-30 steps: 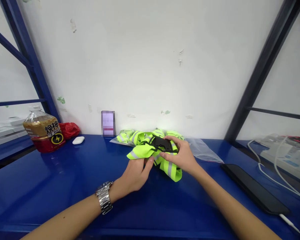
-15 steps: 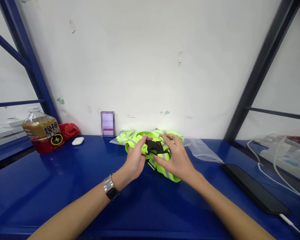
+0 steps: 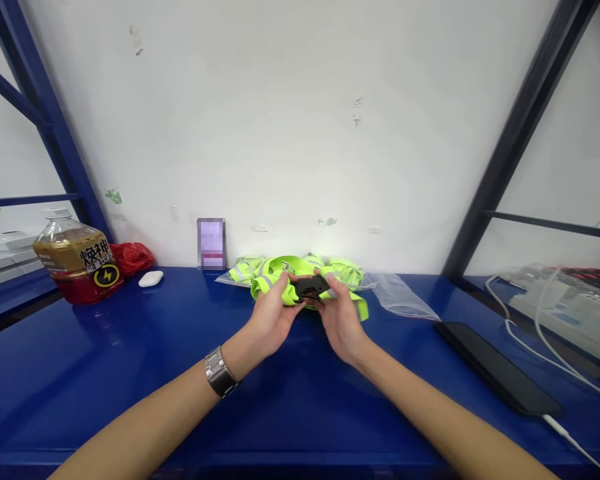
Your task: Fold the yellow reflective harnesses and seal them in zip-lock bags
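The left hand [image 3: 270,319] and the right hand [image 3: 339,319] grip a black buckle [image 3: 310,287] between them, on a neon-yellow reflective strap [image 3: 275,280] bunched on the blue surface [image 3: 130,360]. A drink bottle [image 3: 75,265] stands far left; a black phone [image 3: 497,367] lies right.

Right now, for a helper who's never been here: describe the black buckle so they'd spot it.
On the blue metal shelf lies a heap of neon-yellow reflective straps. The black plastic buckle is pinched between left hand and right hand, the only black piece among the yellow.
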Demonstrator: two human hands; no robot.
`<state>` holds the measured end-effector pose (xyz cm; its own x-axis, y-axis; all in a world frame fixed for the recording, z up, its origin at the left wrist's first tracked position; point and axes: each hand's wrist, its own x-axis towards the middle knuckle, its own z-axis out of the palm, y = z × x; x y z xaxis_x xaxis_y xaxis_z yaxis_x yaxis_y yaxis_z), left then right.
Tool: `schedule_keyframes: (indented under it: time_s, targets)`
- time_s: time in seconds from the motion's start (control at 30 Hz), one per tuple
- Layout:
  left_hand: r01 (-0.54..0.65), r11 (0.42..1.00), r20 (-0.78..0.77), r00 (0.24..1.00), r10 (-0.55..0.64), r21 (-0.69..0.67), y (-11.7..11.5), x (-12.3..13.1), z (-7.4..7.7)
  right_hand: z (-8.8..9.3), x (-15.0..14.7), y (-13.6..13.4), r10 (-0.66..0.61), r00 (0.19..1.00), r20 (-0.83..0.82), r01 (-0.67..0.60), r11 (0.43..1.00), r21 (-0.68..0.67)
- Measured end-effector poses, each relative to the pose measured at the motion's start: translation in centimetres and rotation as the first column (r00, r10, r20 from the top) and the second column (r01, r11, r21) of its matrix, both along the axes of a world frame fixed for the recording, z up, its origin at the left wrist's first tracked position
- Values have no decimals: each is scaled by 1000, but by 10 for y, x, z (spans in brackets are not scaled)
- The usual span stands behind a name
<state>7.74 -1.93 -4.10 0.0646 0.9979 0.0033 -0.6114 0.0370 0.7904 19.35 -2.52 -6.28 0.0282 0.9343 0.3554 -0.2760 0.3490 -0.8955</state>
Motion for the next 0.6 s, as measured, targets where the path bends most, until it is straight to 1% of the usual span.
schedule_keyframes:
  time_s: [0.07, 0.1, 0.17, 0.23, 0.33, 0.4, 0.47, 0.5, 0.57, 0.6]
  targets:
    - [-31, 999, -69, 997, 32, 16, -1, 4, -15, -1, 7, 7, -144, 988, -55, 143, 989, -35]
    - [-47, 998, -121, 991, 51, 31, 0, 5, -21, -3, 11, 11, -195, 979, -57, 193, 980, -49]
    - [-65, 993, -258, 962, 88, 94, 5, 5, -33, -10, 19, 17, -244, 969, -32, 241, 968, -62]
    - [-46, 981, -421, 899, 124, 190, 12, -2, -41, -19, 27, 22, -256, 966, 26, 257, 966, -40]
    - [0, 961, -620, 764, 179, 277, 19, -19, -47, -31, 36, 22, -260, 937, 234, 252, 966, 62]
    - [51, 953, -717, 671, 189, 299, 20, -34, -49, -36, 39, 17, -244, 873, 422, 206, 969, 133]
    - [151, 928, -809, 551, 206, 340, 18, -48, -52, -40, 39, 11, -239, 780, 579, 140, 968, 211]
    - [212, 907, -847, 481, 228, 365, 17, -53, -53, -42, 38, 7, -249, 726, 641, 101, 961, 259]
    - [337, 851, -894, 345, 286, 403, 14, -61, -57, -45, 36, 0, -277, 611, 742, 10, 939, 343]
    - [394, 821, -904, 288, 318, 414, 13, -63, -59, -46, 36, -3, -284, 551, 785, -39, 930, 365]
